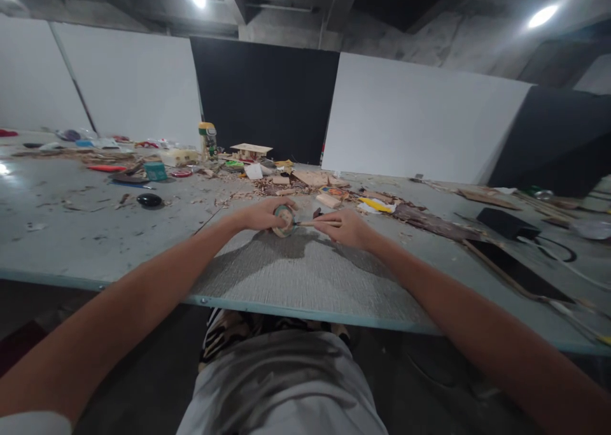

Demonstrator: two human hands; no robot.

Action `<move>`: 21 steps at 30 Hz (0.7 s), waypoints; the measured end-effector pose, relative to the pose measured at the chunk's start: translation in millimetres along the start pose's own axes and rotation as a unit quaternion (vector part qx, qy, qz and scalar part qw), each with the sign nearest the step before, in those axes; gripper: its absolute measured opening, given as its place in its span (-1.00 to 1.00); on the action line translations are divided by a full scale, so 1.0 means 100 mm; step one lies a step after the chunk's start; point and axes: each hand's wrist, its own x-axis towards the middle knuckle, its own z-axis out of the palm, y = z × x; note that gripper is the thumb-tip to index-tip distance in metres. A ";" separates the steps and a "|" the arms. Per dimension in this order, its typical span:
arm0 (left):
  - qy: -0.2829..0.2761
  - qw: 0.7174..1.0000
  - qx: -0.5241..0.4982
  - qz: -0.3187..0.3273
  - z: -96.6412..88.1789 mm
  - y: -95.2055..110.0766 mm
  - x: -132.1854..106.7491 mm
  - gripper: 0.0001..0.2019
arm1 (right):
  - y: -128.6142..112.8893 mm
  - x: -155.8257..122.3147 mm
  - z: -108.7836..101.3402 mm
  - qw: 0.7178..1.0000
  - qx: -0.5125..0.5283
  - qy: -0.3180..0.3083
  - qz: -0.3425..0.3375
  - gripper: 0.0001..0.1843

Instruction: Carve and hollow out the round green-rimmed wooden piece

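Fingers (280, 204) hid much of the round disc (285, 221) and thin stick (311, 223); far clutter (143, 158) was too small to identify.

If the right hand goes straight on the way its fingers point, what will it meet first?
Probably the round object held in the left hand; the right hand points its thin tool at it.

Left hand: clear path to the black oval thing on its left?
Probably yes: only bare table and small chips lie between left hand and black oval thing, but the hand is holding a round piece.
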 end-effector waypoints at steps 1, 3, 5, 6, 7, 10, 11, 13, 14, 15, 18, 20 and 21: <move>-0.005 1.000 -0.004 -0.006 0.00 0.01 -0.01 -0.41 | 0.00 0.00 0.00 1.000 -0.005 0.005 -0.001 -0.68; -0.006 1.000 0.004 -0.006 0.00 0.03 -0.02 -0.40 | 0.00 -0.01 0.01 1.000 -0.012 0.020 -0.004 -0.67; 0.014 0.999 0.035 0.008 -0.01 0.05 -0.03 -0.39 | -0.01 -0.02 0.03 0.999 -0.011 0.029 -0.012 -0.68; 0.027 0.998 0.050 0.015 -0.01 0.05 -0.03 -0.38 | -0.02 -0.02 0.04 0.999 -0.009 0.033 -0.018 -0.69; 0.037 0.997 0.060 0.021 -0.01 0.05 -0.02 -0.37 | -0.03 -0.03 0.05 0.999 -0.007 0.037 -0.023 -0.69; 0.040 0.998 0.043 0.023 0.01 0.01 -0.01 -0.38 | -0.06 -0.05 0.08 0.999 -0.015 0.030 -0.034 -0.69; 0.034 0.999 0.027 0.018 0.02 -0.01 0.00 -0.40 | -0.08 -0.05 0.09 0.999 -0.023 0.023 -0.037 -0.68; 0.025 1.000 0.000 0.009 0.05 -0.04 0.02 -0.44 | -0.10 -0.05 0.10 0.998 -0.041 0.023 -0.036 -0.68; 0.030 0.999 -0.005 0.012 0.05 -0.06 0.03 -0.47 | -0.11 -0.05 0.10 0.998 -0.048 0.038 -0.030 -0.69; 0.038 0.999 -0.003 0.018 0.06 -0.07 0.04 -0.49 | -0.12 -0.05 0.10 0.997 -0.053 0.059 -0.021 -0.68; 0.063 0.997 0.019 0.030 0.04 -0.10 0.05 -0.53 | -0.12 -0.05 0.10 0.995 -0.058 0.080 -0.010 -0.68; 0.066 0.997 0.032 0.027 0.03 -0.10 0.05 -0.55 | -0.13 -0.05 0.10 0.997 -0.054 0.053 -0.020 -0.67; 0.069 0.997 0.038 0.028 0.02 -0.08 0.05 -0.56 | -0.13 -0.05 0.10 0.997 -0.053 0.047 -0.020 -0.67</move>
